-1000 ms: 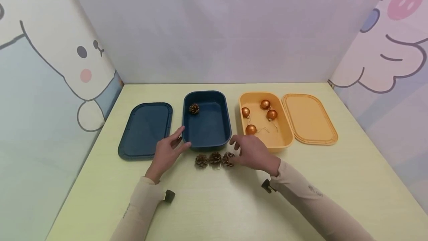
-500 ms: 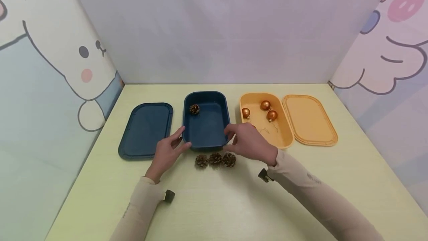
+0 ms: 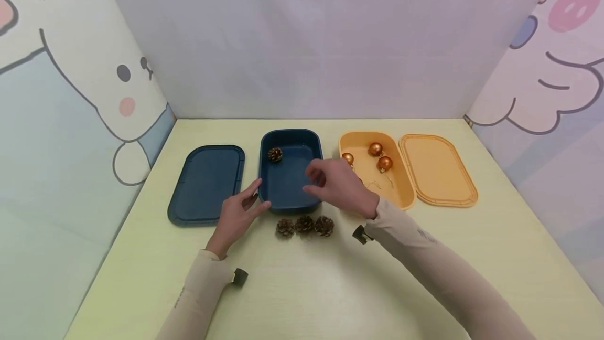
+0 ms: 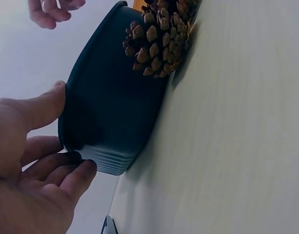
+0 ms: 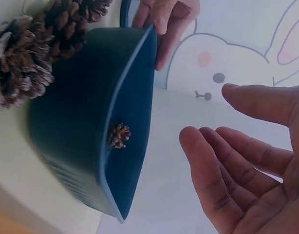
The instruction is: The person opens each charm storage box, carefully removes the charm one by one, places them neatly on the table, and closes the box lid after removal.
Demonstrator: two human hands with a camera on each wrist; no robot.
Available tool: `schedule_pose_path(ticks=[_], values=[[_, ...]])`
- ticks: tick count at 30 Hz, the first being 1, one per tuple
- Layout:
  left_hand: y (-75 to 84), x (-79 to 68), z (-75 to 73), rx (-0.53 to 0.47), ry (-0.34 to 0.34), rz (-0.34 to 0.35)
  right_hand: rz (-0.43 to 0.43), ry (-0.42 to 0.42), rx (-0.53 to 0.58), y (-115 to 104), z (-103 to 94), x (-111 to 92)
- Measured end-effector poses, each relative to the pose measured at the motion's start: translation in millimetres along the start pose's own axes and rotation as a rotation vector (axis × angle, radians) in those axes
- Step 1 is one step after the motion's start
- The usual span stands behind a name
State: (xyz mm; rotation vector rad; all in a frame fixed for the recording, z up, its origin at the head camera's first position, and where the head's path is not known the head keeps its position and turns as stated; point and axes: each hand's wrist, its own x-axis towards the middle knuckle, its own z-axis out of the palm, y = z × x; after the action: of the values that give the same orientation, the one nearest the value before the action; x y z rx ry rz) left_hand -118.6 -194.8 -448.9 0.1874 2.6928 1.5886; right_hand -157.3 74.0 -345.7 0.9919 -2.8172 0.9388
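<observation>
My left hand point(image 3: 237, 219) holds the near left corner of the dark blue box point(image 4: 105, 97), thumb at the front rim and fingers curled against the left side. One pine cone point(image 3: 275, 155) lies inside, toward the back left. My right hand point(image 3: 341, 185) hovers over the box's right side; in the right wrist view its thumb point(image 5: 259, 102) stands apart from loosely bent fingers, with nothing between them. Three more pine cones sit in a row on the table before the box: a left one point(image 3: 285, 228), a middle one point(image 3: 304, 224) and a right one point(image 3: 324, 226).
A yellow box point(image 3: 406, 195) with several copper-coloured baubles stands to the right, partly hidden by my right hand. Its yellow lid point(image 3: 439, 169) lies beside it. On the left is a flat dark blue lid point(image 3: 207, 185). Walls rise behind the table and on both sides.
My right hand has risen away from the right-hand pine cone and moved left and back, over the blue box. My left hand and the pine cones have stayed put.
</observation>
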Motion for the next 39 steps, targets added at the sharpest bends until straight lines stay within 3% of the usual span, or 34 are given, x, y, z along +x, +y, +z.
schedule_pose_path(ticks=[5, 14, 19, 24, 31, 39], values=[[0.4, -0.1, -1.0, 0.002, 0.004, 0.003, -0.01, -0.031, 0.032, 0, -5.5, 18], [0.4, 1.4, -0.9, 0.007, 0.004, 0.004, 0.041, -0.218, 0.173, 4, -18.0, 55], [1.1, 1.0, -1.7, 0.007, -0.005, -0.009, 0.076, -0.287, 0.196, 7, -18.9, 75], [1.2, 0.2, -2.2, 0.004, -0.002, -0.01, 0.119, -0.285, 0.175, 6, -14.7, 97], [1.4, -1.5, -2.1, 0.011, 0.011, -0.006, 0.212, -0.259, 0.233, 5, -1.5, 128], [3.7, -2.5, 0.7, 0.027, 0.003, -0.02, 0.313, -0.197, 0.208, 16, 19.4, 148]])
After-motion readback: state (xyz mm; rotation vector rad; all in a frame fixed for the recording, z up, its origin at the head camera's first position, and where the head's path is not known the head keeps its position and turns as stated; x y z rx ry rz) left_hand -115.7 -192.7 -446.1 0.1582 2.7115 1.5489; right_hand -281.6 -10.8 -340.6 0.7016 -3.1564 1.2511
